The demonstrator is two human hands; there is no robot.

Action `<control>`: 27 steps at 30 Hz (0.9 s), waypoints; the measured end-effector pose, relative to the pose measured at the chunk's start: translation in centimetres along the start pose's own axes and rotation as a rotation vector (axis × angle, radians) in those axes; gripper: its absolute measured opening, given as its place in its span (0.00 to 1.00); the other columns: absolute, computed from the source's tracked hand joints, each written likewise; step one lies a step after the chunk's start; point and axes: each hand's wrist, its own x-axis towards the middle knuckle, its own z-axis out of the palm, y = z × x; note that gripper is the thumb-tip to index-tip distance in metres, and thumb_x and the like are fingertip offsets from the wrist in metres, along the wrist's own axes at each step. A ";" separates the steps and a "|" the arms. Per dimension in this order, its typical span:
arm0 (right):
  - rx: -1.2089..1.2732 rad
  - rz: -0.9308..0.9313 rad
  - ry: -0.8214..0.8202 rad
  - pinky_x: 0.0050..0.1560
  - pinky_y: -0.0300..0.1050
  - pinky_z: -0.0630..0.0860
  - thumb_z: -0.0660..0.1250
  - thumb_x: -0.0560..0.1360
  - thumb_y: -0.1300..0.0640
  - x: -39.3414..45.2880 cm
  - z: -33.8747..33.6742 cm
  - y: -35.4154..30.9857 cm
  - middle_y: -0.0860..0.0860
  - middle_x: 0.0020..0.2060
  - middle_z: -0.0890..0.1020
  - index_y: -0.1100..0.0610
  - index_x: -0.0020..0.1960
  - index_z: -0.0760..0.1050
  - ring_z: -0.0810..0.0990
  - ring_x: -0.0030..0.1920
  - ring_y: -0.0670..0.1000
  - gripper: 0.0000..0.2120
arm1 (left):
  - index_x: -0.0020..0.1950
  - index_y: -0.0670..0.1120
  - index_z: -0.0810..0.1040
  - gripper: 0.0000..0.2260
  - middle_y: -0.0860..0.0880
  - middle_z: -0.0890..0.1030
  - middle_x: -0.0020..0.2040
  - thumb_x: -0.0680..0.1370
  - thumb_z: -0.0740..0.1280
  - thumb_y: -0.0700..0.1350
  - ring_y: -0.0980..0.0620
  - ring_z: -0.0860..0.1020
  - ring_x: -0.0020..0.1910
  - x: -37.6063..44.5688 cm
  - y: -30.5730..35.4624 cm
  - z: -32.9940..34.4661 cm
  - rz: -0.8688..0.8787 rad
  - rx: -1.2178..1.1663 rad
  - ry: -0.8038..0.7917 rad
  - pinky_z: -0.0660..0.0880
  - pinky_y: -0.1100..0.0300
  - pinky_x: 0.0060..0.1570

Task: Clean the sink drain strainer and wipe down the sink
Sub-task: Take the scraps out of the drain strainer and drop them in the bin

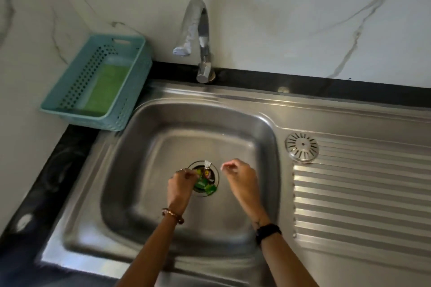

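White marble-veined wall panels back a black counter that carries a stainless steel sink (130,196) with a ribbed drainboard (363,205) running off toward 3 o'clock. At 12 o'clock of the basin a curved chrome faucet (198,37) rises from the counter's back edge. Up at 10 o'clock a teal perforated basket (130,91) sits on the sink's corner with a green scrub pad (105,87) lying flat inside it.

On the drainboard's near-basin end, at 2 o'clock of the basin, rests the slotted round drain strainer (302,147), out of the drain. The open drain hole (215,173) lies at the basin's centre, with green and colourful wrapper scraps (205,183) piled in it.

Left hand (180,185), with a beaded bracelet on its wrist, reaches in from 7 o'clock; its fingers are curled narrowly at the scraps, though blur leaves unclear whether they actually pinch any. Right hand (240,178), a black band on its wrist, hangs just at 3 o'clock of the drain, fingers loosely curled and holding nothing.
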 end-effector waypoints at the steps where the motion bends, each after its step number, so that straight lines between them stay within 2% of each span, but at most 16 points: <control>1: -0.034 0.057 -0.050 0.39 0.35 0.73 0.65 0.76 0.55 0.6 1.4 0.2 0.53 0.47 0.84 0.59 0.50 0.80 0.80 0.45 0.49 0.09 | 0.46 0.42 0.83 0.05 0.41 0.84 0.45 0.72 0.69 0.40 0.44 0.81 0.44 0.9 -1.0 -0.7 -0.011 0.046 -0.021 0.76 0.57 0.43; 5: -0.076 0.250 -0.100 0.31 0.39 0.67 0.64 0.75 0.56 3.0 6.1 1.2 0.55 0.42 0.83 0.59 0.45 0.79 0.78 0.42 0.53 0.08 | 0.49 0.47 0.81 0.07 0.44 0.82 0.50 0.74 0.65 0.43 0.43 0.79 0.50 3.7 -3.8 -1.2 0.038 0.333 -0.171 0.76 0.54 0.48; 9: -0.215 0.368 -0.073 0.39 0.41 0.69 0.65 0.75 0.50 4.8 9.3 2.1 0.56 0.47 0.83 0.61 0.51 0.79 0.81 0.47 0.56 0.15 | 0.60 0.48 0.74 0.13 0.46 0.76 0.58 0.76 0.63 0.46 0.47 0.75 0.57 5.3 -5.2 0.9 0.321 0.626 -0.291 0.75 0.54 0.49; 12: -0.295 0.387 -0.046 0.38 0.40 0.68 0.64 0.74 0.48 5.6 10.9 2.4 0.55 0.45 0.84 0.59 0.49 0.79 0.81 0.45 0.56 0.15 | 0.61 0.48 0.72 0.13 0.46 0.73 0.60 0.78 0.60 0.44 0.47 0.72 0.60 6.7 -5.6 2.2 0.492 0.764 -0.292 0.74 0.54 0.48; 15: -0.299 0.402 -0.029 0.37 0.41 0.69 0.62 0.76 0.51 6.1 11.6 2.2 0.55 0.44 0.84 0.60 0.47 0.80 0.80 0.42 0.55 0.13 | 0.56 0.44 0.75 0.10 0.45 0.74 0.58 0.78 0.59 0.41 0.46 0.73 0.58 8.0 -5.4 2.1 0.602 0.864 -0.296 0.74 0.54 0.46; 17: -0.213 0.405 0.010 0.39 0.42 0.73 0.63 0.76 0.51 5.9 11.3 2.2 0.54 0.43 0.84 0.58 0.47 0.81 0.81 0.42 0.54 0.12 | 0.46 0.47 0.80 0.04 0.47 0.79 0.49 0.73 0.68 0.42 0.50 0.78 0.49 8.2 -4.7 1.1 0.682 0.909 -0.247 0.75 0.59 0.37; 19: -0.084 0.401 0.073 0.43 0.45 0.78 0.65 0.74 0.54 5.5 10.7 2.1 0.52 0.42 0.84 0.57 0.46 0.81 0.82 0.43 0.52 0.09 | 0.35 0.49 0.81 0.05 0.51 0.81 0.39 0.63 0.76 0.45 0.54 0.80 0.37 8.0 -4.0 0.0 0.734 0.863 -0.205 0.73 0.63 0.26; 21: 0.075 0.406 0.139 0.41 0.42 0.76 0.68 0.72 0.57 4.7 9.9 2.1 0.50 0.40 0.83 0.55 0.42 0.81 0.80 0.42 0.51 0.03 | 0.42 0.45 0.81 0.04 0.48 0.79 0.46 0.70 0.70 0.45 0.50 0.78 0.45 8.0 -3.9 -0.2 0.641 0.726 -0.227 0.75 0.59 0.33; 23: 0.254 0.409 0.197 0.33 0.36 0.71 0.70 0.71 0.59 3.8 9.1 2.2 0.48 0.33 0.81 0.52 0.37 0.79 0.77 0.36 0.49 0.05 | 0.50 0.45 0.80 0.08 0.46 0.75 0.53 0.75 0.63 0.45 0.48 0.75 0.53 8.1 -4.2 -0.4 0.521 0.600 -0.224 0.74 0.56 0.41; 25: 0.400 0.441 0.226 0.25 0.31 0.68 0.71 0.71 0.59 2.8 8.4 2.5 0.48 0.30 0.78 0.52 0.37 0.79 0.74 0.32 0.46 0.05 | 0.51 0.47 0.80 0.09 0.47 0.75 0.54 0.75 0.64 0.47 0.48 0.75 0.53 7.9 -3.8 -1.2 0.418 0.481 -0.218 0.71 0.58 0.42; 27: 0.482 0.481 0.228 0.21 0.29 0.67 0.70 0.72 0.58 2.2 8.2 2.9 0.48 0.30 0.78 0.55 0.42 0.80 0.73 0.31 0.45 0.01 | 0.49 0.48 0.81 0.08 0.48 0.77 0.53 0.74 0.67 0.48 0.49 0.77 0.51 7.6 -3.5 -2.0 0.302 0.338 -0.211 0.68 0.61 0.42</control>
